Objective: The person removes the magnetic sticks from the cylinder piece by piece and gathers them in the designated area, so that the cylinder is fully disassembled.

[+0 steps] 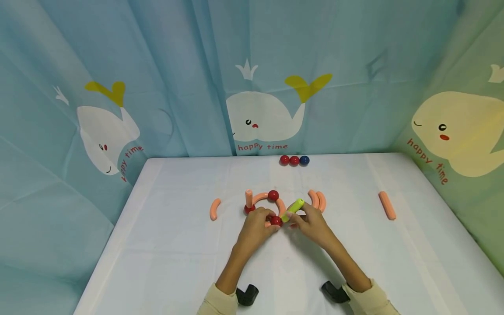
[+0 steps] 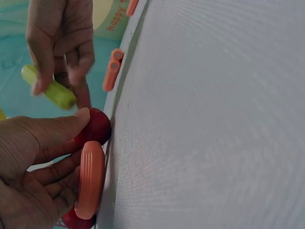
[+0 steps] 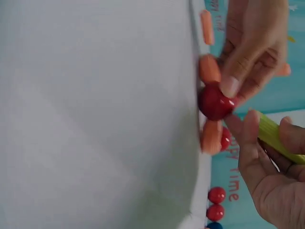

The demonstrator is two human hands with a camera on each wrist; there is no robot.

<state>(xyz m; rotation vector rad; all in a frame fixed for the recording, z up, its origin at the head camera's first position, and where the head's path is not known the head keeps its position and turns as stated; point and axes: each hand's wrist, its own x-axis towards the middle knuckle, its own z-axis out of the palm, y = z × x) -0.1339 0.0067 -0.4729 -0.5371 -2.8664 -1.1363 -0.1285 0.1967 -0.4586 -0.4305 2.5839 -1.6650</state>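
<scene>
With thumb and fingers my left hand (image 1: 255,228) grips a red ball (image 2: 96,128) at the near side of a ring. That ring is made of curved orange pieces (image 2: 90,179) joined by red balls (image 1: 273,195). An orange stick (image 1: 249,198) stands upright on the ring's left ball (image 1: 249,209). My right hand (image 1: 313,225) pinches a yellow-green stick (image 1: 293,210) between thumb and fingers, tilted, its lower end close to the gripped ball. In the right wrist view the same ball (image 3: 215,101) sits between two orange pieces, under the left thumb.
Two curved orange pieces (image 1: 317,200) lie just beyond my right hand, another curved piece (image 1: 214,209) to the left. A straight orange stick (image 1: 387,205) is far right. Two red balls (image 1: 289,160) and a blue ball (image 1: 304,160) line the back edge of the white table (image 1: 157,245).
</scene>
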